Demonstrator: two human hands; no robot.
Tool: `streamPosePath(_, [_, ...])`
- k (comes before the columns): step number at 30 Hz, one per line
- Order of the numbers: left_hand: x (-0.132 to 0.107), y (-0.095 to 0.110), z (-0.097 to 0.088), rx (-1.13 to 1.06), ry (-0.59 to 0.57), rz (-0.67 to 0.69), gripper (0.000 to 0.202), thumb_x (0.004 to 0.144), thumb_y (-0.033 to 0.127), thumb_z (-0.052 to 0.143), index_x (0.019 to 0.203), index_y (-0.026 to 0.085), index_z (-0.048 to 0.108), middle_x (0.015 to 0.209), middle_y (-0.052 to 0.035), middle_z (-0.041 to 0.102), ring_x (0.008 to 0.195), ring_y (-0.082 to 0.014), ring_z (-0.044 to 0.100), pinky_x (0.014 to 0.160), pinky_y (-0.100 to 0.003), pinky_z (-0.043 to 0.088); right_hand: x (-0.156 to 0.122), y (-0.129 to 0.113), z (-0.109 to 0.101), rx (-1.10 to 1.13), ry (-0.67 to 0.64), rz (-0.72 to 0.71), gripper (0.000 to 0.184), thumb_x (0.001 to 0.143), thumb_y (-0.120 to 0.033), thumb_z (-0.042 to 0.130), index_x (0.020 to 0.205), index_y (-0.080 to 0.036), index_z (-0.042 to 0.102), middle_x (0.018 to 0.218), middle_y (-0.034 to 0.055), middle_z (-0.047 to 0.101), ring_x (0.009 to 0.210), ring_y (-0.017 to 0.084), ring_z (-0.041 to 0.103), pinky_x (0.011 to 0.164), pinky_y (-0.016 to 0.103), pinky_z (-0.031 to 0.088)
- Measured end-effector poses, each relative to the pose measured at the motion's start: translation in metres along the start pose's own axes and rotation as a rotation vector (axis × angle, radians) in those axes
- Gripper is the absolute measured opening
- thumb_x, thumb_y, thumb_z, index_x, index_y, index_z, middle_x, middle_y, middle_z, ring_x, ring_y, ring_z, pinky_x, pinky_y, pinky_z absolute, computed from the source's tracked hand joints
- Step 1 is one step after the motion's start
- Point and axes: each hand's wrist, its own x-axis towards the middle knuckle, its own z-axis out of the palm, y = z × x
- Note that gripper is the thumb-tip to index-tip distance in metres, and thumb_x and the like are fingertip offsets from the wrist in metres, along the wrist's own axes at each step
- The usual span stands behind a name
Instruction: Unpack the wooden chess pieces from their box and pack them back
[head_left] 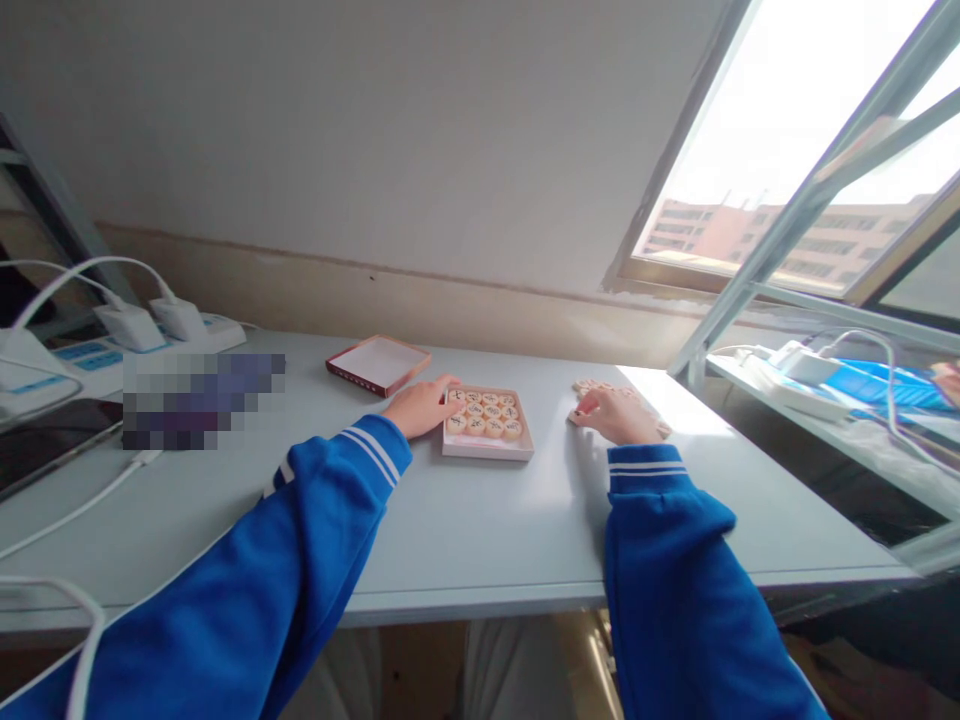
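Near edge: two blue sleeves with white cuff stripes, left sleeve (300, 540) and right sleeve (667, 560), reach out over a pale grey table (480, 530).

Mid table, centre: shallow square box (487, 449) holding round wooden pieces (484, 412) with dark marks, packed in rows. Left hand (421, 406) sits against the box's left side, fingers (448, 384) held close together, tips on the far-left piece. Can't tell if it's pinching that piece or just touching.

Right of the box, apart from it: right hand (619, 415), palm down, fingers curled onto a small pile of loose pieces (592, 386). Grip on any one piece can't be told, the hand covers them.

Further back, left of the box: the red-edged lid (379, 364), open side up, white inside, nothing touching it.

Far left: white power strip (217, 335) with two chargers (176, 318) plugged in, white cable (67, 515) trailing toward the near edge.

Far right: open window (787, 180), another white power strip on the shelf (825, 425) below it.
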Motion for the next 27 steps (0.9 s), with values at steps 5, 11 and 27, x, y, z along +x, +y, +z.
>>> streamPosePath(5, [0.002,-0.003,-0.001,-0.030,-0.031,0.014,0.052,0.074,0.051,0.042,0.119,0.024,0.044,0.095,-0.0050,0.062,0.092,-0.0246,0.056,0.073,-0.032,0.042,-0.001,-0.021,0.001,0.218,0.052,-0.084,0.015,0.068,-0.034,0.060,0.073,-0.020,0.063,0.073,0.0019,0.067,0.070,0.017,0.060,0.065,0.029,0.044])
streamPosePath(11, [0.009,-0.014,-0.001,-0.206,-0.140,0.099,0.063,0.070,0.053,0.049,0.122,0.018,0.040,0.102,-0.0056,0.061,0.093,-0.0219,0.057,0.077,-0.029,0.042,-0.008,-0.072,0.001,0.670,-0.022,-0.467,0.022,0.071,-0.032,0.060,0.088,-0.020,0.061,0.085,0.0016,0.066,0.069,0.012,0.058,0.066,0.026,0.045])
streamPosePath(27, [0.011,-0.019,0.001,-0.326,-0.193,0.157,0.065,0.069,0.047,0.053,0.125,0.016,0.036,0.119,-0.0077,0.054,0.107,-0.0215,0.050,0.088,-0.028,0.038,-0.015,-0.108,0.015,0.678,-0.061,-0.617,0.000,0.071,-0.016,0.061,0.071,-0.016,0.061,0.069,0.0006,0.060,0.065,0.010,0.053,0.061,0.022,0.041])
